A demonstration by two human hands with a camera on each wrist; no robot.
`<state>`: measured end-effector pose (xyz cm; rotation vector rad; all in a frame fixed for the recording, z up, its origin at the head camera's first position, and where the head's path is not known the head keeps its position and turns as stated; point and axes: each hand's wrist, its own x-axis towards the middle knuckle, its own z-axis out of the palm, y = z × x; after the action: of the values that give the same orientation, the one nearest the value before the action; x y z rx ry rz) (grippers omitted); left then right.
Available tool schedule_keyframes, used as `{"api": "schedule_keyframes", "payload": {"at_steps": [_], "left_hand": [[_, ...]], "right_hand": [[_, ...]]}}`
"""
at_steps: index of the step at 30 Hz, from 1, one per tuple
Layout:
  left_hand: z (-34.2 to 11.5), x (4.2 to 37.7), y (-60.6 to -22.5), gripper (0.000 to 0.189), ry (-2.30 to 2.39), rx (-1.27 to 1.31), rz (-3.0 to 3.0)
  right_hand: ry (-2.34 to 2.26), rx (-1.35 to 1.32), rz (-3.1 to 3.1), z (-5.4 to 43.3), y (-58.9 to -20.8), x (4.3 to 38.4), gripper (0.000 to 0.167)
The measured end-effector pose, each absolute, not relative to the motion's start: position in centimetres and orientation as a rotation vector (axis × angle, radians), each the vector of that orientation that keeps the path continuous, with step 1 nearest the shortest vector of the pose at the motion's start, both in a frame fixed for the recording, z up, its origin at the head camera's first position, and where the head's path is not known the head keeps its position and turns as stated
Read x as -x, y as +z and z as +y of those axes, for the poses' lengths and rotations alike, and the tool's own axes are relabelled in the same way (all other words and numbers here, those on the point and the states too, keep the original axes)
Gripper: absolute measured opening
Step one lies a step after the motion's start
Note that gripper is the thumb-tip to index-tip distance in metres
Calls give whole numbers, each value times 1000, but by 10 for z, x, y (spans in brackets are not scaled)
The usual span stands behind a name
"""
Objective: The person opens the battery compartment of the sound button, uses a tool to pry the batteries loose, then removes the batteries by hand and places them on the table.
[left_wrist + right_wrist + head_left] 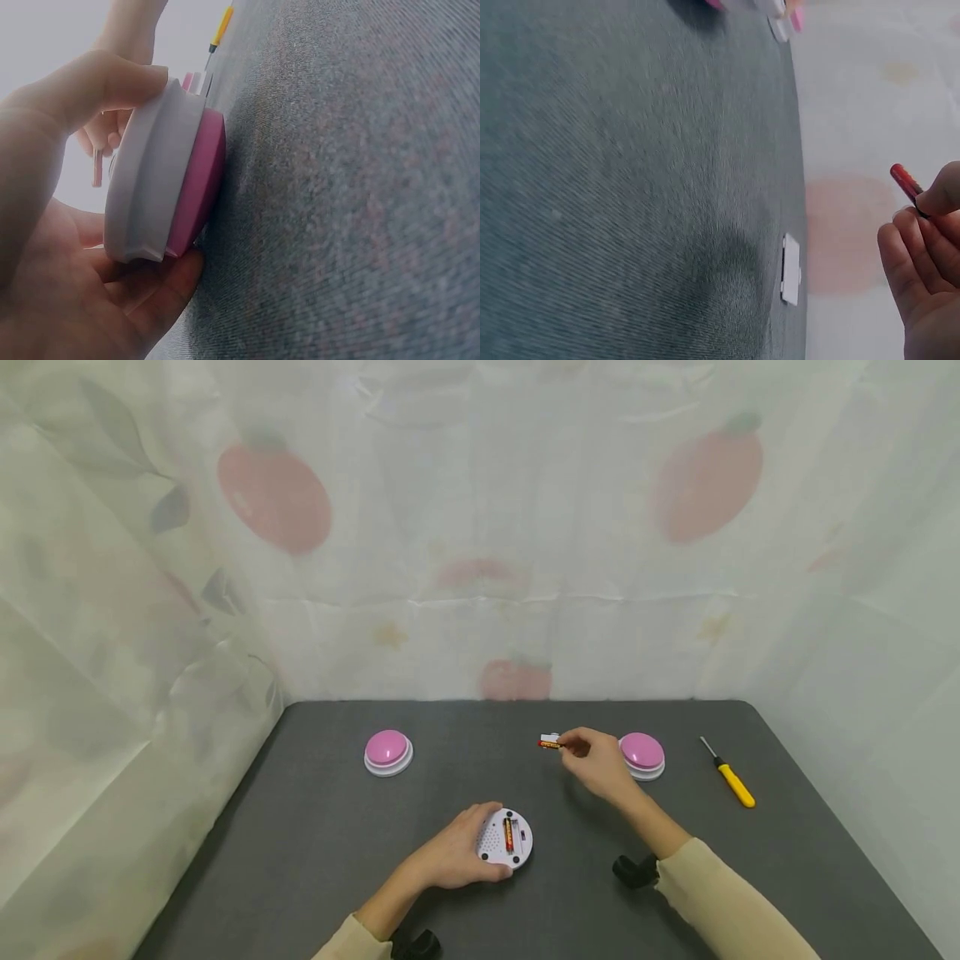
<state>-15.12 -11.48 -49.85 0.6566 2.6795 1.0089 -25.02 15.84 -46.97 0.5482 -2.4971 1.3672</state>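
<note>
I have the left hand (459,853) gripping the upturned button (491,841), its fitted battery (509,836) uppermost, midway between the bench's (457,760) side edges; the right hand (597,766) pinches the loose battery (550,745) by one end, nearer the far edge. I'd brace the button firmly and check polarity before lowering the loose battery.

Grey table (465,760) (buttons (387,748), cover (790,268), screwdriver (732,779) atop)

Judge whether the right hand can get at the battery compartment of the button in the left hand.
Likely yes: the left hand grips the upturned pink push button by its rim, leaving the battery compartment uncovered, and nothing visible stands between it and the right hand, which pinches a battery.
</note>
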Motion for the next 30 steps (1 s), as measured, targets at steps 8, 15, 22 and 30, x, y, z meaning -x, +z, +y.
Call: {"api": "schedule_keyframes", "payload": {"at_steps": [8,15,22,30], "left_hand": [[-115,150,-498,92,1015,-666,2678],[-115,149,-496,92,1012,-665,2678],[-115,149,-496,91,1013,-678,2679],[-115,150,-498,92,1010,-659,2674]], "right_hand": [[1341,-477,-2569,160,-471,271,11],[1324,-456,-2674,164,-480,284,12],[1265,-450,-2751,164,-492,295,13],[1164,-480,-2786,162,-504,300,9]]}}
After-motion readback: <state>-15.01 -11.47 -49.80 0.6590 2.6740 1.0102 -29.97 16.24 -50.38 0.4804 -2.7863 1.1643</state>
